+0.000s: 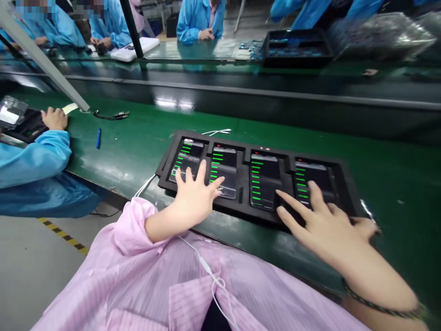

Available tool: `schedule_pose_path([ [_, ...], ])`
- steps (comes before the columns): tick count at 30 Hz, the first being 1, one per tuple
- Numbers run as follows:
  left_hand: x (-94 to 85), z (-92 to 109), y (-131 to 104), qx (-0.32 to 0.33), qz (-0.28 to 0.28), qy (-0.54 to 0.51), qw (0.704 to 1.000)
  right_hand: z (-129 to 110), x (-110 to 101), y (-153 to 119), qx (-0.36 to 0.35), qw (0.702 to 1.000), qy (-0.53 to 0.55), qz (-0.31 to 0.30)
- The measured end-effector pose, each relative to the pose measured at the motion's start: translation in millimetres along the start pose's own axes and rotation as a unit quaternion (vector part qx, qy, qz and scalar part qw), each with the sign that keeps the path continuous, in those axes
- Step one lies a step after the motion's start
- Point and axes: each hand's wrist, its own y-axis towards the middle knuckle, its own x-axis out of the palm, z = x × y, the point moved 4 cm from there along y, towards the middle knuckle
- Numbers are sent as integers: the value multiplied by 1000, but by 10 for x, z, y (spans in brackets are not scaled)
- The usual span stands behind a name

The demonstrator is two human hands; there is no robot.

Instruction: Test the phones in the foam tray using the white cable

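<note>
A black foam tray (244, 184) lies on the bench in front of me, with several smartphones in its slots. Their dark screens show green bars. My left hand (193, 198) is open, fingers spread over the lower edges of the leftmost phone (189, 158) and the phone beside it (225, 165). Whether its fingertips touch the glass I cannot tell. My right hand (330, 230) is open too, holding nothing. Its fingers reach over the tray's right part, one by the rightmost phone (319, 177), others near the right side of the third phone (264, 179).
White cable ends (218, 132) lie behind the tray. On the green bench (138, 151) are a blue pen-like item (98, 138) and a black cable (112, 115). A co-worker's hand (55, 118) rests at the left. Beyond a raised ledge stands a black bin (298, 48).
</note>
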Motion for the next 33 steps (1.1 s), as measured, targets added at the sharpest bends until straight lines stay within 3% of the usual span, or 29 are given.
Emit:
schedule_pose_path([
  [2,33,54,245,-24,-38,5,999,-55,-101,118,34,999,-30,-30],
  [5,26,55,593,-67,-53,-2,996,-123,-253,320,52,995,-52,-60],
  [9,-34,24,818,-101,-55,-3,993,-169,-362,494,53,996,-33,-58],
  [12,-135,-9,756,-103,-22,-5,994,-153,-382,475,57,997,-19,-44],
  [17,-363,-132,324,-122,49,-13,991,3,-414,223,68,998,-5,9],
  [24,-373,-224,-168,-155,27,27,987,113,-260,-129,41,999,-12,24],
  [29,-196,43,-167,-126,-36,37,991,-70,-130,-217,-17,999,-26,34],
  [33,7,218,72,-119,-67,45,990,-251,-162,-85,-45,997,-61,10],
])
